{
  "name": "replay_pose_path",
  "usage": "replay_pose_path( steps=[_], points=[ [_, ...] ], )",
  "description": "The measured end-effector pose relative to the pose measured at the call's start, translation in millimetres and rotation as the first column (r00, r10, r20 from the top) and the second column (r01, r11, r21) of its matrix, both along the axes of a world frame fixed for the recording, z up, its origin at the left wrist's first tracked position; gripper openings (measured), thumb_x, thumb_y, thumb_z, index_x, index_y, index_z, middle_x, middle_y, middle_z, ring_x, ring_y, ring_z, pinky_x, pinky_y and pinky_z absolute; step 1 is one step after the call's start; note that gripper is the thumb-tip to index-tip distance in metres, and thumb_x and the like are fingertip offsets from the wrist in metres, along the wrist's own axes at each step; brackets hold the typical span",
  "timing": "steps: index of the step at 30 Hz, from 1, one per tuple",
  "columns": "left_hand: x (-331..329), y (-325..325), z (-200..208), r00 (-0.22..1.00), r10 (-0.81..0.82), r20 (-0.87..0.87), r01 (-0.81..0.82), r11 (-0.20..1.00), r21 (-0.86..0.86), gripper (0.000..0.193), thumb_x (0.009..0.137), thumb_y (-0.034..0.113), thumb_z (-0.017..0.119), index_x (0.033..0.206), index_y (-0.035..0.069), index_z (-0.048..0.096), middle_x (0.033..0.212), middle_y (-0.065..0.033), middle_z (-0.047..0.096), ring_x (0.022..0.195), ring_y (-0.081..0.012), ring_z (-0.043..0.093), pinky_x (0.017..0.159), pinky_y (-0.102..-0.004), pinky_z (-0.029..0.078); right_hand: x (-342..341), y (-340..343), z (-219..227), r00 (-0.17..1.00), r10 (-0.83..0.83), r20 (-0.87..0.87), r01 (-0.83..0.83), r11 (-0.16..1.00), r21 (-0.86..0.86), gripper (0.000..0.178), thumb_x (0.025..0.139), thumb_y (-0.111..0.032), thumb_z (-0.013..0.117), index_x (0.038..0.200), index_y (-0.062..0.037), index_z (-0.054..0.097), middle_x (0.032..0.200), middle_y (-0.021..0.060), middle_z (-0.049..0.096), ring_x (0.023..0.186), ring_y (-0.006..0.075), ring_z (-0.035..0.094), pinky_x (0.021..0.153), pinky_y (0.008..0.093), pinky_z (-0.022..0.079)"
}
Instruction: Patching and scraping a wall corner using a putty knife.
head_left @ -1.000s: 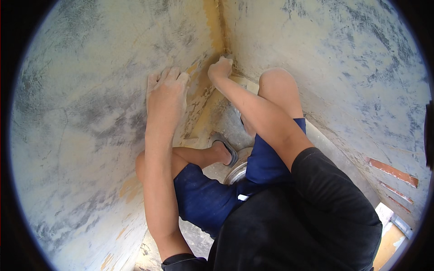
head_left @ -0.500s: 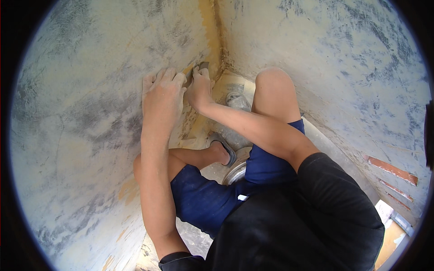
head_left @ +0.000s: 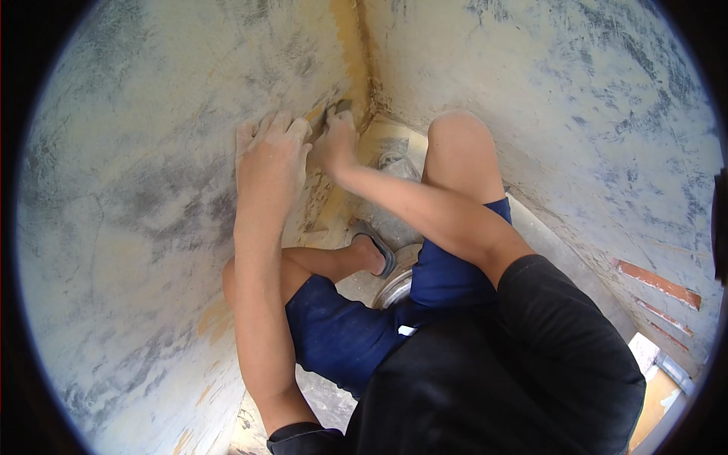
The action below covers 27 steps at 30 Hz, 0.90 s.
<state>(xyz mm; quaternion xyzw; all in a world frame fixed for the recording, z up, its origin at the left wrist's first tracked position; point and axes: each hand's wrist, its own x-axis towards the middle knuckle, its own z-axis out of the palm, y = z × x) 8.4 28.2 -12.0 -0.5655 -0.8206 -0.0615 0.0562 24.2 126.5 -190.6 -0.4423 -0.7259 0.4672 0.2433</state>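
Dusted with pale powder, my left hand (head_left: 269,155) lies against the left wall (head_left: 144,159), its fingers apart and bent at the tips. Just right of it, close to the wall corner, my right hand (head_left: 335,144) is closed around a flat, grey scraper (head_left: 343,105). Its blade edge shows past my fingers, against the wall beside a yellowish strip of filler (head_left: 350,49). The grip itself is mostly hidden by my right hand, which is slightly blurred.
The right wall (head_left: 546,106) meets the left one in a corner ahead. A dusty clear container (head_left: 398,165) stands on the floor by my raised knee (head_left: 459,136). Under me is a round metal rim (head_left: 394,288), near my sandalled foot (head_left: 375,254). Reddish slots (head_left: 660,283) mark the right wall.
My right hand and the scraper have shifted slightly up and to the right along the wall. My left hand has moved a little to the left.
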Motion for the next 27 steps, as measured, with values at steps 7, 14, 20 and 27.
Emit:
replay_pose_path(
  steps=[7, 14, 20, 27],
  points=[
    [-1, -4, -1, 1.000, 0.001, -0.017, -0.001, 1.000, -0.025, 0.016, 0.088, 0.014, 0.070, 0.104, 0.011, 0.067, 0.107, -0.0071, 0.065, 0.111, -0.0260, 0.061, 0.099, -0.0445, 0.038, -3, -4, -8, 0.991, -0.101, -0.093, 0.098, 0.995, -0.034, 0.024, 0.093, 0.001, 0.049, 0.104, 0.0133, 0.066, 0.111, 0.0271, 0.058, 0.105, 0.0457, 0.057, 0.093, 0.0474, 0.046],
    [-1, -4, -3, 1.000, -0.006, -0.014, 0.006, 1.000, -0.014, 0.016, 0.088, 0.014, 0.070, 0.103, 0.011, 0.066, 0.106, -0.0069, 0.064, 0.111, -0.0258, 0.061, 0.099, -0.0446, 0.038, -1, 6, -6, 1.000, -0.022, -0.020, 0.020, 0.996, -0.083, 0.028, 0.096, 0.003, 0.044, 0.119, 0.0105, 0.059, 0.123, 0.0250, 0.053, 0.117, 0.0443, 0.052, 0.100, 0.0458, 0.043],
    [4, 8, 0, 0.999, -0.035, -0.024, 0.035, 0.999, -0.007, 0.016, 0.088, 0.014, 0.070, 0.103, 0.011, 0.066, 0.105, -0.0064, 0.064, 0.111, -0.0257, 0.061, 0.099, -0.0448, 0.038, -5, 33, -24, 0.930, -0.266, -0.253, 0.254, 0.964, -0.079, 0.023, 0.090, 0.000, 0.051, 0.101, 0.0113, 0.067, 0.107, 0.0266, 0.059, 0.102, 0.0435, 0.057, 0.090, 0.0474, 0.045],
    [-2, -2, -4, 0.999, -0.016, -0.041, 0.015, 1.000, -0.018, 0.016, 0.088, 0.015, 0.070, 0.104, 0.011, 0.067, 0.105, -0.0066, 0.065, 0.111, -0.0257, 0.061, 0.098, -0.0443, 0.039, -3, 7, -16, 0.973, -0.145, -0.179, 0.149, 0.989, 0.009, 0.027, 0.090, 0.002, 0.050, 0.110, 0.0090, 0.068, 0.107, 0.0249, 0.059, 0.102, 0.0416, 0.059, 0.088, 0.0458, 0.046]
  ],
)
